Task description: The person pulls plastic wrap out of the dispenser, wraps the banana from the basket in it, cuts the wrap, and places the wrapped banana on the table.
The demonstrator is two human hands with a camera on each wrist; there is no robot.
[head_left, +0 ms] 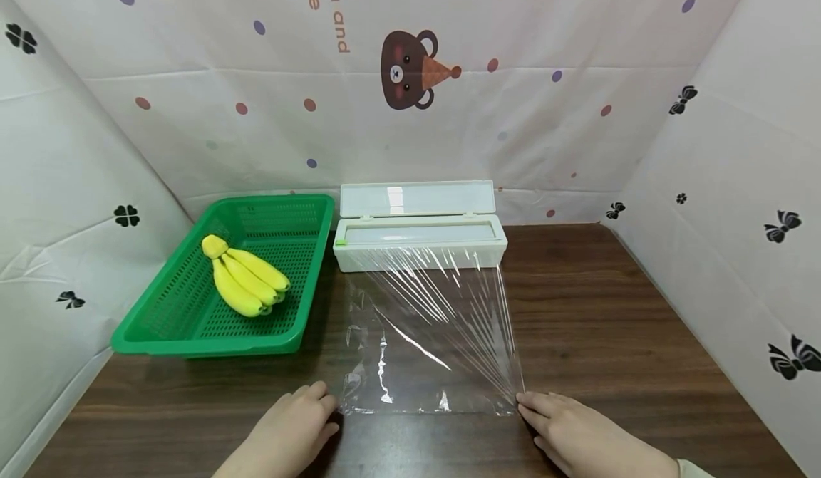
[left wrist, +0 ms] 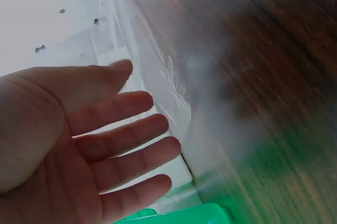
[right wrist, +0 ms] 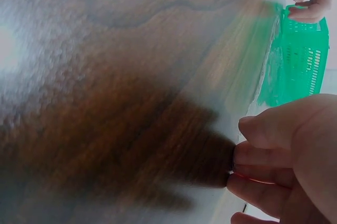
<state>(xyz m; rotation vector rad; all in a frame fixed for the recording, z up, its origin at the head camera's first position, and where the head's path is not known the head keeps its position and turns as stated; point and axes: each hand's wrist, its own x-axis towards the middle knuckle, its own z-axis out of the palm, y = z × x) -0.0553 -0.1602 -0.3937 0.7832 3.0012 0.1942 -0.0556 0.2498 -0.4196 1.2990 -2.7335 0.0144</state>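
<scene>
A clear sheet of plastic wrap (head_left: 423, 350) stretches over the table from a white wrap dispenser (head_left: 420, 253), whose lid (head_left: 417, 199) stands raised. At the sheet's near right corner my right hand (head_left: 577, 428) touches the film with fairly straight fingertips, and creases fan out from there. In the right wrist view, the thumb (right wrist: 263, 126) sits apart from the fingertips. Beside the near left corner is my left hand (head_left: 288, 428); the left wrist view shows its fingers (left wrist: 137, 155) extended and spread, holding nothing.
A green basket (head_left: 314, 278) stands on the left of the dark wooden table (head_left: 596, 321), with a bunch of yellow bananas (head_left: 246, 278) inside. White patterned sheets (head_left: 545, 129) form walls at the back and both sides.
</scene>
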